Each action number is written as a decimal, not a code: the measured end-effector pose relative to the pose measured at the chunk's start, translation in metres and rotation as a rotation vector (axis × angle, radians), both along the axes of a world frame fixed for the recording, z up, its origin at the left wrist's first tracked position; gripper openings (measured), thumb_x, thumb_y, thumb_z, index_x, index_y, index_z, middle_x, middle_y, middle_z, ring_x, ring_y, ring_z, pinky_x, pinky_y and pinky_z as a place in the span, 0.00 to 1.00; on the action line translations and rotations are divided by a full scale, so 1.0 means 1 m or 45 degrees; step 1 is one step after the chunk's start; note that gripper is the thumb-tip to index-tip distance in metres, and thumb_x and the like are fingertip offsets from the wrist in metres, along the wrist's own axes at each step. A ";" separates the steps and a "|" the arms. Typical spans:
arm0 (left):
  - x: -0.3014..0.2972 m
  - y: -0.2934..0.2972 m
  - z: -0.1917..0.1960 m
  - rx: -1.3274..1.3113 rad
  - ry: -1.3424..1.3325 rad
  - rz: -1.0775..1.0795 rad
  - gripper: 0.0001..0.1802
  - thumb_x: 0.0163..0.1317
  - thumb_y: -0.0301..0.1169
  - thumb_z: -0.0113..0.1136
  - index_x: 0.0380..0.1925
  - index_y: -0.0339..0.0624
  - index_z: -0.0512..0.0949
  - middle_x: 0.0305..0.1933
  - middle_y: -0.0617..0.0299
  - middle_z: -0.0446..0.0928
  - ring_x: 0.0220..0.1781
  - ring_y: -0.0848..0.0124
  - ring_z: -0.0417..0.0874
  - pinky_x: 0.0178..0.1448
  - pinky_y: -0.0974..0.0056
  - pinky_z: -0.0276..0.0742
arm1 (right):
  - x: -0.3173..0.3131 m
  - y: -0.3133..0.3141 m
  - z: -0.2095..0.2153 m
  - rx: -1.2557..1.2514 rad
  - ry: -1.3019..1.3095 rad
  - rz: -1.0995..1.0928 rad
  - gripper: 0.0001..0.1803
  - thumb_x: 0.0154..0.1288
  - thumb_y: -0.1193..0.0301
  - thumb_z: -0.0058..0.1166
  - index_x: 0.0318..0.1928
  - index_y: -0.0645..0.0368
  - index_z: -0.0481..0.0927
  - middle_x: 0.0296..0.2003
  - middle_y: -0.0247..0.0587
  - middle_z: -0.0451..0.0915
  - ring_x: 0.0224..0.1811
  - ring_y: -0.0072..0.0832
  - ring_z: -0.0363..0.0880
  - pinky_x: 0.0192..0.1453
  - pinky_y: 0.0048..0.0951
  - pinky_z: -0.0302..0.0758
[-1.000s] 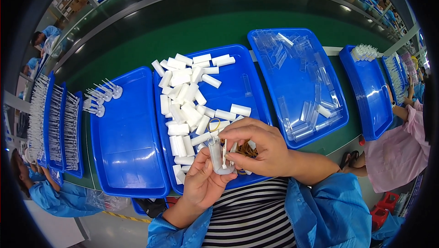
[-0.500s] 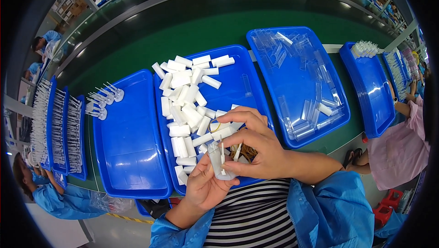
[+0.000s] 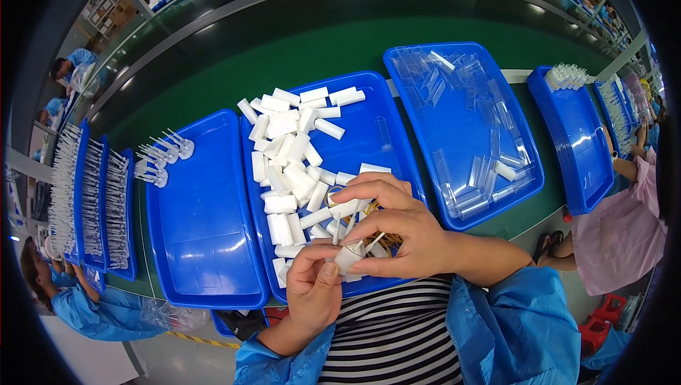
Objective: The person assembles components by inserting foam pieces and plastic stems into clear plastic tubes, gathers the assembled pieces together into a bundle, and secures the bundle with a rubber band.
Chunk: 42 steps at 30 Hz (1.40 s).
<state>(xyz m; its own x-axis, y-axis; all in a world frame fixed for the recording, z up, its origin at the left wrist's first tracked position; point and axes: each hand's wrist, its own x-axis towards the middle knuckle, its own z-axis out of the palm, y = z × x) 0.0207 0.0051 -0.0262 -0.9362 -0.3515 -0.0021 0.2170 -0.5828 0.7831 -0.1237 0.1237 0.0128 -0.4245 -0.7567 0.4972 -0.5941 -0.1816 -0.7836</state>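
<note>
In front of my body, both hands meet on a whitish translucent plastic piece with thin white rods sticking up from it. My left hand is closed, its thumb and fingers pinching the piece from the left. My right hand curls over from the right, its thumb pressed against the piece and its fingers bent round the rods; they partly hide the rods. Below both hands is a blue tray with many white blocks heaped on its left side. Brown-yellow rubber bands show behind my right fingers.
To the left stands a blue tray with several clear stemmed parts at its far corner. On the right, another blue tray holds clear plastic sleeves. Racked trays of stemmed parts line the far left. People sit at both sides.
The plastic piece has tilted and now shows its upper end, with less of its length visible. My left fingers have shifted up round it, and my right hand has moved slightly.
</note>
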 end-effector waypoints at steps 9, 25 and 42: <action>0.016 -0.005 0.006 -0.332 0.222 -0.027 0.20 0.54 0.16 0.57 0.48 0.34 0.67 0.49 0.49 0.69 0.51 0.63 0.74 0.55 0.61 0.71 | -0.009 0.000 -0.005 -0.028 -1.019 0.652 0.10 0.56 0.74 0.57 0.39 0.59 0.76 0.58 0.46 0.62 0.64 0.35 0.58 0.64 0.35 0.57; 0.012 -0.017 0.009 -0.804 0.065 0.204 0.13 0.49 0.19 0.64 0.37 0.34 0.76 0.35 0.53 0.74 0.32 0.72 0.75 0.34 0.73 0.70 | -0.092 -0.023 0.026 0.596 0.348 -0.317 0.08 0.53 0.74 0.57 0.36 0.60 0.78 0.33 0.39 0.79 0.33 0.27 0.78 0.39 0.25 0.73; 0.012 -0.022 0.014 -1.118 0.051 0.258 0.12 0.51 0.21 0.62 0.38 0.36 0.78 0.39 0.53 0.73 0.36 0.65 0.75 0.40 0.69 0.70 | -0.110 -0.060 0.001 1.167 0.744 -0.143 0.12 0.45 0.76 0.59 0.35 0.59 0.78 0.36 0.43 0.78 0.39 0.38 0.77 0.42 0.34 0.74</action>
<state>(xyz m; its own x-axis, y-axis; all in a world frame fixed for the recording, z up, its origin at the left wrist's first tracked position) 0.0326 -0.0169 -0.0119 -0.8498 -0.3695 0.3758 0.2870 0.2737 0.9180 -0.2337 0.0641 0.0141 -0.3960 -0.9140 -0.0883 -0.8950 0.4057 -0.1852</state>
